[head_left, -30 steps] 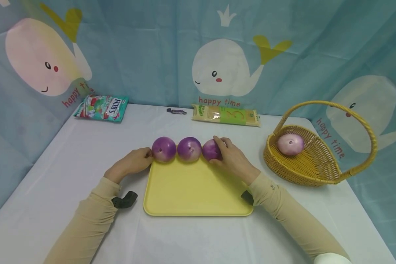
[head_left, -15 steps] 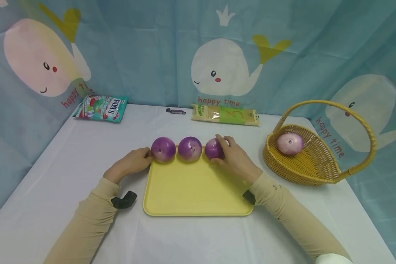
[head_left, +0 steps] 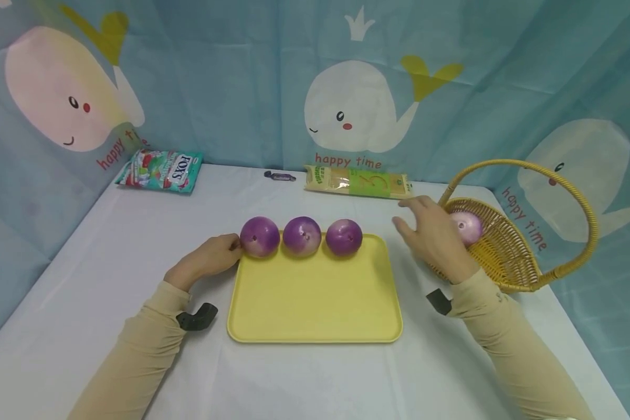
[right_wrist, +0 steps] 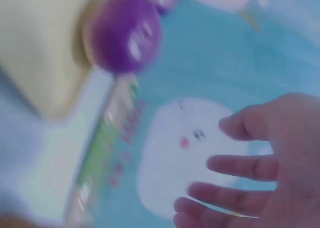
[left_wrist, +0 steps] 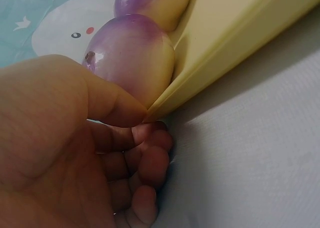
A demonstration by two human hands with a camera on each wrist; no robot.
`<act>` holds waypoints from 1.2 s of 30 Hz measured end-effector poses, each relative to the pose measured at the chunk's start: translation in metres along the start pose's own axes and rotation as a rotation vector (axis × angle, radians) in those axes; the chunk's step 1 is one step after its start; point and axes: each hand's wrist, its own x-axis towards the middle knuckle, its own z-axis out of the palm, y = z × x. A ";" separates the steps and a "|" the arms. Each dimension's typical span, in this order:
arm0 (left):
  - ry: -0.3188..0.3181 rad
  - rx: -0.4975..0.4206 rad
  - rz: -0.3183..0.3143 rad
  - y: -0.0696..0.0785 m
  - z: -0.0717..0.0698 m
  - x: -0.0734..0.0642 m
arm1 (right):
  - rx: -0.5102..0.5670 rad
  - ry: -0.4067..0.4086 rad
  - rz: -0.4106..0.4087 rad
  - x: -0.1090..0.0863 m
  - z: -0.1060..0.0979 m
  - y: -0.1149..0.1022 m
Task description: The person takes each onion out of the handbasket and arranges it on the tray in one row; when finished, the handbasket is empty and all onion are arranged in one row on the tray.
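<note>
Three glossy, round, turnip-like purple-and-cream pieces, left [head_left: 259, 237], middle [head_left: 302, 237] and right [head_left: 343, 237], sit in a row along the far edge of a yellow tray [head_left: 315, 297]. My left hand [head_left: 215, 255] pinches the tray's far left corner, beside the left piece; the left wrist view shows the thumb on the rim and the fingers curled below. Fingers spread and holding nothing, my right hand [head_left: 438, 236] is over the left side of a wicker basket [head_left: 451, 274]. A paler purple piece [head_left: 468, 227] lies in that basket, partly hidden behind the hand.
Along the back of the white table lie a green Fox's candy bag [head_left: 161, 170], a small dark wrapped candy [head_left: 280, 176] and a long yellow-green packet [head_left: 357, 182]. The basket's tall handle [head_left: 572, 192] arches over it. A blue whale-print curtain [head_left: 231, 87] hangs behind.
My right hand has let go of the right purple piece, leaving it on the tray, and has moved right to the basket. The left hand has stayed at the tray corner.
</note>
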 end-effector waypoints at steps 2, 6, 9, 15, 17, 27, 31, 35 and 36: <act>0.000 0.002 0.005 0.001 0.000 0.000 | -0.003 0.016 0.044 -0.003 -0.018 0.011; -0.002 0.012 0.008 0.002 -0.001 0.000 | -0.001 0.030 0.125 -0.007 -0.046 0.040; -0.003 0.018 0.005 0.003 -0.002 0.000 | -0.006 0.040 0.178 -0.008 -0.060 0.064; -0.008 0.016 -0.001 0.002 -0.004 -0.002 | -0.060 -0.031 0.217 0.001 -0.066 0.103; -0.008 0.011 0.001 0.002 -0.003 -0.002 | -0.071 -0.105 0.231 0.006 -0.064 0.112; -0.008 0.001 0.003 -0.001 0.001 0.000 | -0.023 -0.560 0.344 0.022 -0.039 0.140; -0.008 -0.005 0.003 0.001 0.000 0.000 | 0.030 -0.633 0.358 0.021 -0.029 0.142; 0.001 -0.001 0.006 0.002 0.000 -0.001 | -0.004 -0.629 0.319 0.022 -0.026 0.144; 0.003 0.001 0.009 0.002 0.000 -0.001 | -0.009 -0.622 0.321 0.021 -0.026 0.144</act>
